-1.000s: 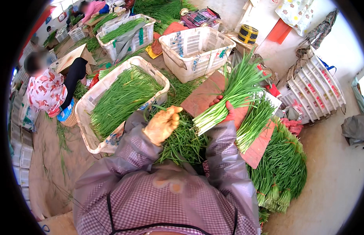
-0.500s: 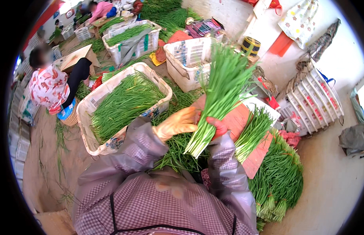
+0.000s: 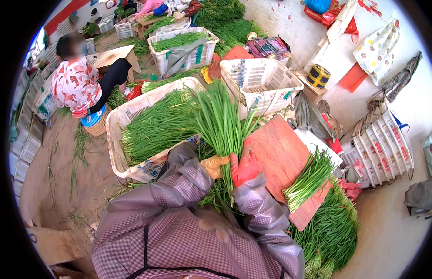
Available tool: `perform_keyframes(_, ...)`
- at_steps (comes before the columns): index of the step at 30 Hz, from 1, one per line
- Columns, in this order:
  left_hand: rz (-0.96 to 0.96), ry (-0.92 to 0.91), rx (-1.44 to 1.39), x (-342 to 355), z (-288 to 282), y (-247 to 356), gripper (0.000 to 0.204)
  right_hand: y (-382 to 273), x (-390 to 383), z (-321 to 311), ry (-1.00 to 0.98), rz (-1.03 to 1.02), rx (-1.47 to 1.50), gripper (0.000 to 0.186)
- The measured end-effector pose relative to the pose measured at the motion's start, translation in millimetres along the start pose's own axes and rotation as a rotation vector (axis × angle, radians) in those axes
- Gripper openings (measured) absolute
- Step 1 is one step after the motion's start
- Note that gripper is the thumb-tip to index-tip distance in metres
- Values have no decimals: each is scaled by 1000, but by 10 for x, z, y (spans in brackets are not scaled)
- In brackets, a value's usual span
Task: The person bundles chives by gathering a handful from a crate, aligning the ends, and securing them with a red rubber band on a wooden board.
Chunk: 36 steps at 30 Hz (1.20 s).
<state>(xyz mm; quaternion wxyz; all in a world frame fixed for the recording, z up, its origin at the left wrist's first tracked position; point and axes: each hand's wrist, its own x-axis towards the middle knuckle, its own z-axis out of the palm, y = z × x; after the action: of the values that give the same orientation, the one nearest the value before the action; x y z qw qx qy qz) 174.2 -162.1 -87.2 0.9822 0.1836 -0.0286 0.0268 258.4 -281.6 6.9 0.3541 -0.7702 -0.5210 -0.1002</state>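
Observation:
A fresh bunch of long green chives (image 3: 223, 121) stands upright between my two gloved hands. My left hand (image 3: 215, 165), in a yellow glove, grips the lower part from the left. My right hand (image 3: 244, 167), in a red glove, holds the same bunch from the right, partly hiding the stalks. Beside them, a reddish board (image 3: 276, 144) carries another, smaller bunch of chives (image 3: 308, 179). Just left of my hands is a white crate (image 3: 114, 153) heaped with loose chives (image 3: 155, 125).
A person (image 3: 76, 86) in a patterned top sits at left by a wooden board. A crate (image 3: 271, 95) and a filled crate (image 3: 183, 56) stand behind. Tied bunches (image 3: 332, 232) are piled at lower right; stacked crates (image 3: 378, 149) lean by the right wall.
The bunch has moved left and downward and turned more upright. My left hand, open earlier, has closed on it near the stalks. The view has shifted slightly.

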Motion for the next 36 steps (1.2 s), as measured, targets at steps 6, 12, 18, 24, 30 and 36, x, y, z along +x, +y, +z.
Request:
perform_keyframes(6, 121, 78, 249, -51, 138, 104, 57, 107, -116, 148, -62, -18, 118, 70)
perform_keyframes(12, 13, -21, 299, -147, 231, 225, 66, -14, -43, -22, -251, 118, 925, 91)
perform_keyframes(18, -78, -28, 320, -215, 328, 203, 72, 104, 46, -159, -537, 486, 1303, 96)
perform_keyframes(24, -273, -72, 382, -146, 387, 99, 63, 375, -74, -111, -418, 516, 1387, 57)
perform_keyframes(30, -349, -81, 419, -91, 569, 79, 62, 399, -139, -228, -295, 538, 1404, 47)
perform_keyframes(36, -448, -96, 346, -197, 844, 5, 64, 219, -285, -356, -148, 577, 1358, 57)
